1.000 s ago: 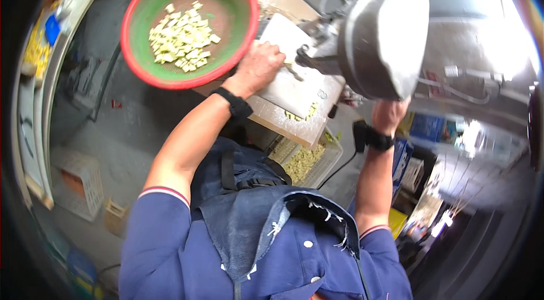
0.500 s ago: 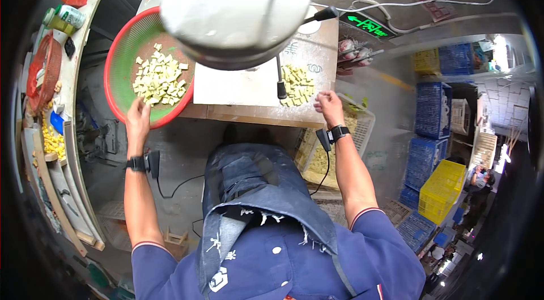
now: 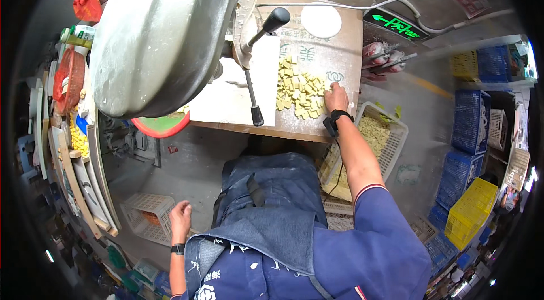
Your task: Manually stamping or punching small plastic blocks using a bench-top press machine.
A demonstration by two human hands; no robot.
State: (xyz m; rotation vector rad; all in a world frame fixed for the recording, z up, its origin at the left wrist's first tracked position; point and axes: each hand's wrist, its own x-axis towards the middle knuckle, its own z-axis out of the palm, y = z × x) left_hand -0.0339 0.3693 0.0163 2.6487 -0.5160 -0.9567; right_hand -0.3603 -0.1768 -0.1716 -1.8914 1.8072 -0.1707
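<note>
My right hand (image 3: 336,98) is at the right edge of a pile of small pale yellow-green cut pieces (image 3: 300,90) on the cardboard-covered table (image 3: 340,33). Its fingers are bent and a little apart, touching the outer pieces; I see nothing gripped. My left hand (image 3: 181,218) hangs low beside my apron, away from the table, its fingers loosely curled and nothing visible in them. A pale board (image 3: 232,113) lies left of the pile. The red-rimmed green basket (image 3: 164,130) at the table's left is mostly hidden by a large white machine housing (image 3: 164,33).
Black-knobbed levers (image 3: 258,116) hang over the board. A pale crate of pieces (image 3: 396,141) stands low at the right, and another crate (image 3: 161,209) lies near my left hand. Blue crates (image 3: 467,118) and a yellow crate (image 3: 470,215) are stacked far right. A shelf (image 3: 102,186) lines the left.
My left hand has left the green basket and dropped back beside my body. My right hand has come to the pile's edge. The view has shifted, and the machine now hides most of the basket.
</note>
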